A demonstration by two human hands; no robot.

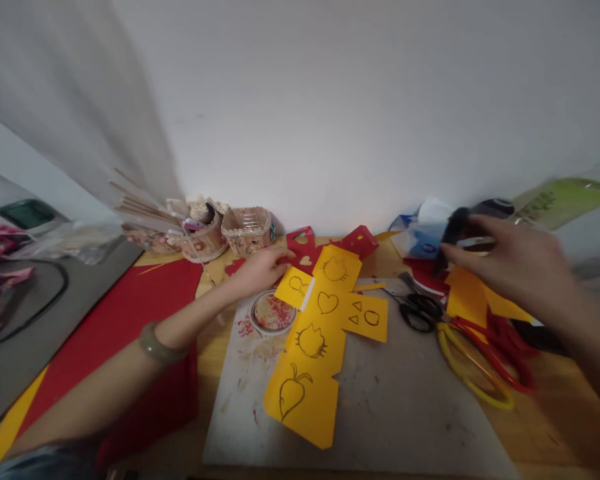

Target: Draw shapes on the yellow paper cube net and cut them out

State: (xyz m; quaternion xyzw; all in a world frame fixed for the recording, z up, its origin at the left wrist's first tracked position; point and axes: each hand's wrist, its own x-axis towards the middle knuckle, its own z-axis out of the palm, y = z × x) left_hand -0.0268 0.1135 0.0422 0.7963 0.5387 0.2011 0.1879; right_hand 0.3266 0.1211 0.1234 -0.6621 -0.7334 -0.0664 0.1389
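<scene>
A yellow paper cutout (325, 347) with side flaps lies slanted over the middle of the grey cutting board (400, 400). Dark outlines of a heart, cat heads, a radish-like shape and small triangles are drawn on it. At its upper left flap, beside a white strip (308, 294), my left hand (264, 270) has its fingertips closed on the paper's edge. My right hand (510, 257) is raised at the right, thumb and fingers closed around a small black object (451, 240), too blurred to name. Below it lie black-handled scissors (420, 310).
Red cut-out paper (357, 241) sits behind the cutout. Large scissors with yellow and red handles (503, 393) lie right, near yellow scraps (467, 297) and a tissue pack (420, 233). Decorated baskets (247, 230) stand back left. Red sheets (145, 333) and a round lid (274, 312) lie left.
</scene>
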